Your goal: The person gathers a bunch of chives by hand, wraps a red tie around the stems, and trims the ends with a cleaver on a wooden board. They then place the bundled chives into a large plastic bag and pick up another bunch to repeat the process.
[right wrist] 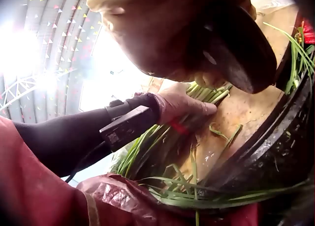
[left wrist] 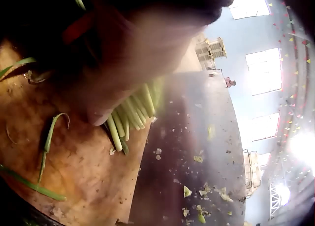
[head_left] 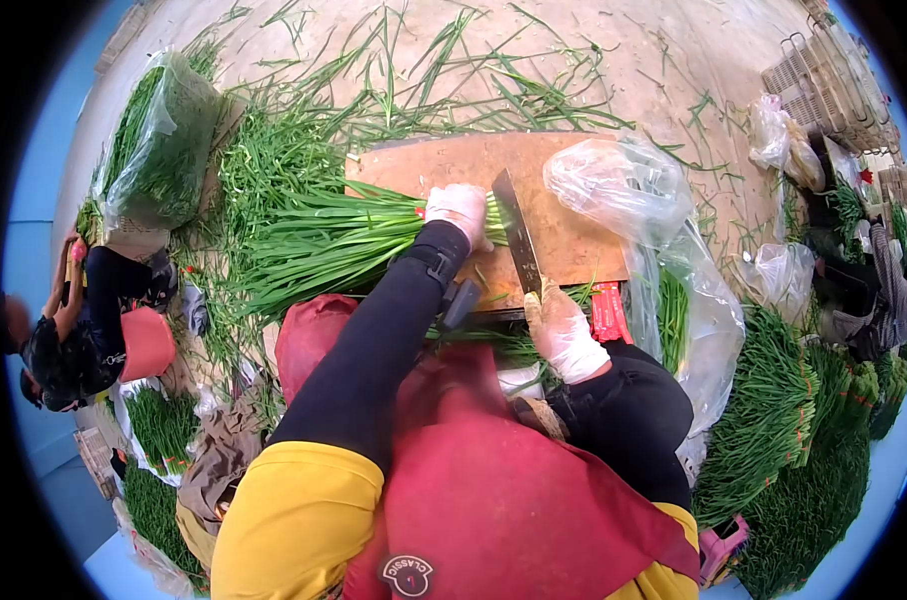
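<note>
My gloved left hand (head_left: pixel 459 212) grips a bunch of long green chives (head_left: pixel 349 245) near its pale stem ends, on a wooden board (head_left: pixel 444 160). A red band (head_left: pixel 421 212) circles the bunch beside that hand. In the left wrist view the trimmed stems (left wrist: pixel 129 119) stick out past the fingers, right by the broad blade. My gloved right hand (head_left: pixel 566 328) holds a cleaver (head_left: pixel 517 235) by its handle, the blade upright across the board just right of the stem ends. Bits of cut stem cling to the blade. The dark handle (right wrist: pixel 241 49) fills the top of the right wrist view.
Clear plastic bags (head_left: pixel 614 185) lie on the board's right side. A red packet (head_left: pixel 609 312) is at the near edge. Loose chives (head_left: pixel 264 160) spread to the left, bundled ones (head_left: pixel 759 410) at right. Another person (head_left: pixel 84 320) sits far left near a filled bag (head_left: pixel 159 140).
</note>
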The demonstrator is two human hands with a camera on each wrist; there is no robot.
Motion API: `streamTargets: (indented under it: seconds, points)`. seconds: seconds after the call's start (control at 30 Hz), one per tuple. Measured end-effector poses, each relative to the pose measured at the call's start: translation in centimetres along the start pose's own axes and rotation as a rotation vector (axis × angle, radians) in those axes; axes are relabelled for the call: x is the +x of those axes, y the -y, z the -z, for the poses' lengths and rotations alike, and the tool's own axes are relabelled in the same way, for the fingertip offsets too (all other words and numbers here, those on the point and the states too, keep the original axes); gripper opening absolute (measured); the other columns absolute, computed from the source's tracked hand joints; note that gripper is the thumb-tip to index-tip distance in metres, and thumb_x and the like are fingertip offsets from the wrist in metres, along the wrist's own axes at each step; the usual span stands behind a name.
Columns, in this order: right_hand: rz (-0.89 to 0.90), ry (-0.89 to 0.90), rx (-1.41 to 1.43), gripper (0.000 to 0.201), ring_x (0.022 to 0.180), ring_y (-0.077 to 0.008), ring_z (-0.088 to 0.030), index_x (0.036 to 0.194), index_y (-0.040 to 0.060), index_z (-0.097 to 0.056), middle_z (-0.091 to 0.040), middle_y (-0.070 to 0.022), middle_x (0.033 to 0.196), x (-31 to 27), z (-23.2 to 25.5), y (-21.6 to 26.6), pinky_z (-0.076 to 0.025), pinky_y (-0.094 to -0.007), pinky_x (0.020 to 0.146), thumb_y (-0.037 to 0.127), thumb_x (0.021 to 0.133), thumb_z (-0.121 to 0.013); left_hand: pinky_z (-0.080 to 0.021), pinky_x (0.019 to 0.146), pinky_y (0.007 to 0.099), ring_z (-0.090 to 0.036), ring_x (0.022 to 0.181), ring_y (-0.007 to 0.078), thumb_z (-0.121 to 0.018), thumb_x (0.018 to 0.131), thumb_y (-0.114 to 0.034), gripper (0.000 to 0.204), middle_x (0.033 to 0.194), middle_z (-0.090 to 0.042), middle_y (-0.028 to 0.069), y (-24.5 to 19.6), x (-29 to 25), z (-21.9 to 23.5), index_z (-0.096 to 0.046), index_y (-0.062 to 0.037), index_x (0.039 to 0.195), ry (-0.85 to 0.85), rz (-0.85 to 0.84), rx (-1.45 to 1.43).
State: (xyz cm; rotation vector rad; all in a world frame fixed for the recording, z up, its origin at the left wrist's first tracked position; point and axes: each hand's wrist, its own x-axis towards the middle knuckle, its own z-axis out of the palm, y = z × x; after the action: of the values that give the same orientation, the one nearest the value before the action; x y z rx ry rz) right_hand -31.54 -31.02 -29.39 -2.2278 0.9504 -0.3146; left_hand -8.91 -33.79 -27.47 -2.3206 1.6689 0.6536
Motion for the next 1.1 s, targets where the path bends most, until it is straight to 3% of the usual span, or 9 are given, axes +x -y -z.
streamTargets:
  seconds: [0.17, 0.23, 0.33, 0.53, 0.67, 0.73, 0.93, 1.03, 1.1]
  points:
    - [-0.048, 0.059, -0.070, 0.032, 0.088, -0.0416, -0.058, 0.107, -0.0040, -0.054, -0.060, -0.0266, 0.094, 1.1, -1.0, -0.6, -0.048, -0.0445, 0.076, 0.021, 0.089, -0.049, -0.050, 0.079, 0.0395, -0.064, 0.094, 0.0263, -0.083, 0.053, -0.044, 0.058, 0.097, -0.066, 0.0109, -0.3, 0.1, -0.2, -0.063, -0.0091, 0.096, 0.001, 0.007, 0.020]
    - [-0.215, 0.130, -0.080, 0.030, 0.087, -0.0424, -0.058, 0.101, -0.0045, -0.054, -0.060, -0.0274, 0.092, 2.1, 0.0, 1.4, -0.047, -0.0461, 0.075, 0.022, 0.088, -0.049, -0.051, 0.079, 0.0390, -0.064, 0.094, 0.0256, -0.083, 0.054, -0.045, 0.058, 0.097, -0.066, 0.0109, -0.3, 0.3, -0.2, -0.064, -0.0090, 0.095, 0.030, 0.022, 0.024]
    - [-0.068, 0.039, -0.129, 0.032, 0.085, -0.0429, -0.058, 0.102, -0.0046, -0.053, -0.060, -0.0266, 0.090, 3.5, -2.2, -0.3, -0.047, -0.0476, 0.075, 0.023, 0.088, -0.049, -0.051, 0.078, 0.0394, -0.064, 0.093, 0.0257, -0.082, 0.053, -0.045, 0.059, 0.096, -0.066, 0.0112, -0.3, 0.2, -0.6, -0.063, -0.0081, 0.095, -0.024, 0.016, 0.029]
    - [-0.211, 0.148, -0.079, 0.026, 0.083, -0.0420, -0.059, 0.095, 0.0012, -0.051, -0.061, -0.0244, 0.087, 6.4, -4.5, -0.5, -0.047, -0.0493, 0.073, 0.025, 0.087, -0.048, -0.051, 0.077, 0.0401, -0.064, 0.090, 0.0269, -0.080, 0.057, -0.044, 0.057, 0.093, -0.066, 0.0117, -0.4, 0.3, -1.0, -0.060, -0.0071, 0.096, -0.045, 0.009, 0.040]
    - [-0.257, 0.063, -0.021, 0.025, 0.083, -0.0415, -0.060, 0.097, 0.0014, -0.051, -0.062, -0.0242, 0.087, 8.7, -5.8, -0.4, -0.047, -0.0492, 0.073, 0.024, 0.086, -0.049, -0.051, 0.076, 0.0406, -0.064, 0.089, 0.0277, -0.076, 0.061, -0.039, 0.050, 0.094, -0.065, 0.0123, -0.4, 0.2, -1.5, -0.060, -0.0070, 0.097, -0.052, 0.008, 0.013]
    - [-0.277, 0.138, -0.078, 0.026, 0.084, -0.0413, -0.060, 0.097, 0.0010, -0.051, -0.062, -0.0244, 0.088, 9.8, -5.7, -0.3, -0.047, -0.0490, 0.074, 0.024, 0.085, -0.050, -0.052, 0.076, 0.0409, -0.065, 0.088, 0.0286, -0.074, 0.064, -0.033, 0.045, 0.092, -0.065, 0.0126, 0.1, 0.8, -2.5, -0.059, -0.0068, 0.097, -0.146, 0.013, 0.063]
    - [-0.273, 0.125, -0.076, 0.028, 0.085, -0.0421, -0.059, 0.097, 0.0032, -0.055, -0.062, -0.0239, 0.090, 6.7, -4.9, -0.7, -0.047, -0.0487, 0.074, 0.028, 0.086, -0.049, -0.051, 0.078, 0.0403, -0.063, 0.094, 0.0308, -0.079, 0.057, -0.050, 0.067, 0.100, -0.064, 0.0151, 1.8, 0.3, 1.5, -0.057, -0.0058, 0.101, -0.098, 0.075, -0.050]
    - [-0.240, 0.133, -0.075, 0.036, 0.088, -0.0417, -0.058, 0.099, -0.0010, -0.056, -0.061, -0.0253, 0.091, 6.0, -4.1, -0.4, -0.047, -0.0487, 0.077, 0.032, 0.086, -0.051, -0.047, 0.087, 0.0396, -0.057, 0.107, 0.0320, -0.080, 0.055, -0.054, 0.088, 0.113, -0.059, 0.0178, 2.1, 0.0, 2.3, -0.048, -0.0049, 0.121, -0.053, 0.074, -0.061]
    - [-0.262, 0.160, -0.058, 0.036, 0.089, -0.0416, -0.058, 0.100, -0.0014, -0.057, -0.061, -0.0259, 0.091, 6.2, -3.2, 0.1, -0.047, -0.0485, 0.078, 0.031, 0.086, -0.051, -0.033, 0.104, 0.0447, -0.039, 0.128, 0.0300, -0.082, 0.050, -0.056, 0.120, 0.137, -0.041, 0.0180, 2.6, -0.6, 2.8, -0.023, -0.0061, 0.141, -0.082, 0.034, -0.108]
